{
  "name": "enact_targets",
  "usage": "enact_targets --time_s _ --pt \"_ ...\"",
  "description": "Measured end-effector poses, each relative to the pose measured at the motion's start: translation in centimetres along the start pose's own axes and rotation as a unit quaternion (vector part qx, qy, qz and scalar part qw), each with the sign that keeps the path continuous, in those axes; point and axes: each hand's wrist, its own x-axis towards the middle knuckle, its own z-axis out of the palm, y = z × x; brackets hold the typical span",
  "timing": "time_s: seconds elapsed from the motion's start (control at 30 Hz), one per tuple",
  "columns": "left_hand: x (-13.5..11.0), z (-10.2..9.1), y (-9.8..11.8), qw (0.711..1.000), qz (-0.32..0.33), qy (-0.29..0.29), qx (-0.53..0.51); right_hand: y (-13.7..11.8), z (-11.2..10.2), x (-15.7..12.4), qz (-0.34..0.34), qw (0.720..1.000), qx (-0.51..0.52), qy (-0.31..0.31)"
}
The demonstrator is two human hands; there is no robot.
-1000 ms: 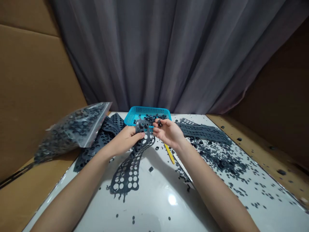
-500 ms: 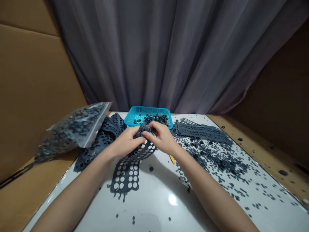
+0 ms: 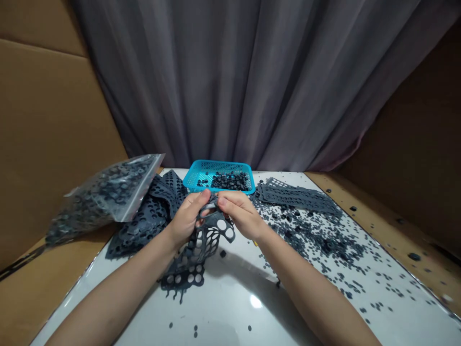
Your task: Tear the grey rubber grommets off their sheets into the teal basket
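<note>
My left hand (image 3: pixel 186 220) and my right hand (image 3: pixel 240 215) meet over the middle of the white table (image 3: pixel 252 307). Both pinch the top of a dark rubber sheet full of round holes (image 3: pixel 196 250). The sheet hangs from my fingers, crumpled, and its lower end rests on the table. Just behind my hands stands a blue plastic basket (image 3: pixel 201 169) with several small dark rubber pieces in it.
A clear zip bag of dark rubber pieces (image 3: pixel 103 194) lies at the left on more holed sheets (image 3: pixel 144 223). Another stack of sheets (image 3: pixel 298 196) lies at the right, with scattered small rubber bits (image 3: pixel 324 242) around it. A grey curtain hangs behind; cardboard walls stand on both sides.
My right hand came back from over the basket and joined the left on the sheet's top. The sheet got lifted and bunched up nearer to me.
</note>
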Motion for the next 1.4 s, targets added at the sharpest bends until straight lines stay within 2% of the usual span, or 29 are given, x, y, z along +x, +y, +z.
enact_targets --time_s 0.13,0.23,0.3,0.37,0.43,0.5,0.57,0.67,0.77,0.87,0.93,1.0,1.03,1.1,1.17,1.23,1.3,1.37,1.4 --pt "-0.2 0.7 0.0 0.995 -0.016 0.06 -0.077 1.1 1.9 0.1 0.041 0.984 0.151 0.087" --pt "0.3 0.7 -0.3 0.993 -0.019 0.087 -0.076 1.8 2.4 0.5 0.043 0.98 0.143 0.131" --pt "0.5 0.4 -0.3 0.994 0.005 0.101 -0.03 1.7 1.9 0.8 0.015 0.991 0.054 0.123" --pt "0.6 0.1 -0.2 0.99 0.046 0.116 0.06 1.2 0.7 0.9 -0.044 0.989 -0.111 0.09" --pt "0.5 -0.1 0.1 0.974 0.086 0.127 0.166 0.5 -0.6 1.0 -0.096 0.952 -0.288 0.047" --pt "0.2 -0.3 0.5 0.95 0.123 0.135 0.253 -0.1 -1.5 0.9 -0.119 0.907 -0.403 0.021" --pt "0.0 -0.3 0.8 0.931 0.152 0.13 0.306 -0.6 -1.8 0.8 -0.126 0.88 -0.457 0.014" --pt "-0.2 -0.3 1.0 0.925 0.158 0.093 0.333 -0.9 -1.9 0.5 -0.135 0.873 -0.469 -0.014" --pt "-0.2 -0.4 1.1 0.94 0.137 0.06 0.307 -1.1 -2.0 0.3 -0.135 0.89 -0.43 -0.065" --pt "0.0 -0.2 0.9 0.977 0.074 0.029 0.196 -1.1 -1.6 0.2 -0.147 0.921 -0.356 -0.053" --pt "0.1 0.3 0.5 0.994 0.036 0.037 0.094 -0.5 -0.6 0.3 -0.136 0.953 -0.27 -0.001" --pt "0.4 0.9 0.0 0.996 0.017 0.083 0.007 0.7 0.8 0.7 -0.083 0.987 -0.12 0.07" --pt "0.6 1.1 -0.2 0.993 0.012 0.114 -0.028 1.4 1.4 1.0 -0.046 0.992 -0.029 0.112" --pt "1.0 1.3 -0.3 0.981 0.0 0.177 -0.084 2.7 1.6 1.7 0.014 0.968 0.141 0.206" --pt "1.3 0.7 0.0 0.968 -0.004 0.22 -0.117 3.5 0.1 2.2 0.033 0.925 0.237 0.296" --pt "1.5 -0.4 0.7 0.96 0.026 0.251 -0.119 3.5 -3.1 2.3 0.023 0.915 0.244 0.319" --pt "1.7 -1.7 1.1 0.963 0.064 0.245 -0.088 3.2 -7.0 2.3 0.007 0.915 0.227 0.333" --pt "1.9 -2.8 1.2 0.974 0.055 0.215 -0.044 3.1 -10.4 2.6 0.018 0.94 0.057 0.336" --pt "2.1 -3.1 1.1 0.978 0.047 0.203 -0.024 3.4 -11.7 3.0 0.042 0.941 -0.053 0.331"
